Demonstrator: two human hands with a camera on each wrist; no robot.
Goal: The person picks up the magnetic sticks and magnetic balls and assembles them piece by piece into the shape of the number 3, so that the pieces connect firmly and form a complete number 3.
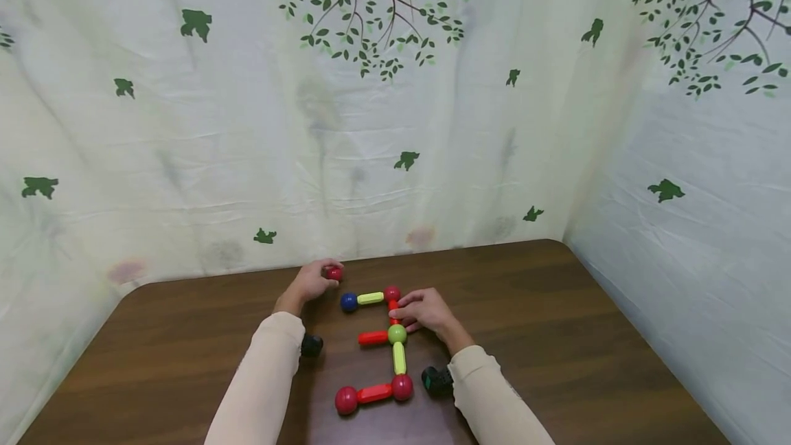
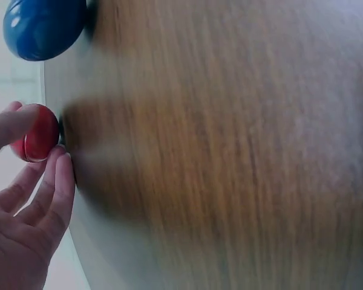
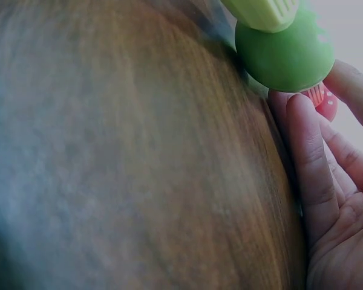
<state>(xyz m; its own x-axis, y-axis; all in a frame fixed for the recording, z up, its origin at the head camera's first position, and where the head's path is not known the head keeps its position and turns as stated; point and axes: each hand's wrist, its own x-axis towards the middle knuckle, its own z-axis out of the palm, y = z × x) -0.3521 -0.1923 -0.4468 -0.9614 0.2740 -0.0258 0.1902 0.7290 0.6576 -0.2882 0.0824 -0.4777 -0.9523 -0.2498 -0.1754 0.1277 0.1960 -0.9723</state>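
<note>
My left hand (image 1: pixel 311 281) pinches a loose red ball (image 1: pixel 334 274) between thumb and fingers at the table's back edge. In the left wrist view the same red ball (image 2: pixel 42 134) touches thumb and fingertips. My right hand (image 1: pixel 428 310) holds the upper red rod (image 1: pixel 393 305) of a ball-and-rod figure, between a red ball (image 1: pixel 392 292) and a green ball (image 1: pixel 397 334). A yellow rod (image 1: pixel 371 299) runs left from that top red ball to a blue ball (image 1: pixel 349 302). The right fingers partly cover the held rod.
A red rod (image 1: pixel 373 338) points left from the green ball, its left end without a ball. Below, a yellow rod (image 1: pixel 399 358) leads to a red ball (image 1: pixel 402 387), then a red rod (image 1: pixel 374 393) and another red ball (image 1: pixel 346 400). A cloth wall stands behind the wooden table (image 1: pixel 525 307).
</note>
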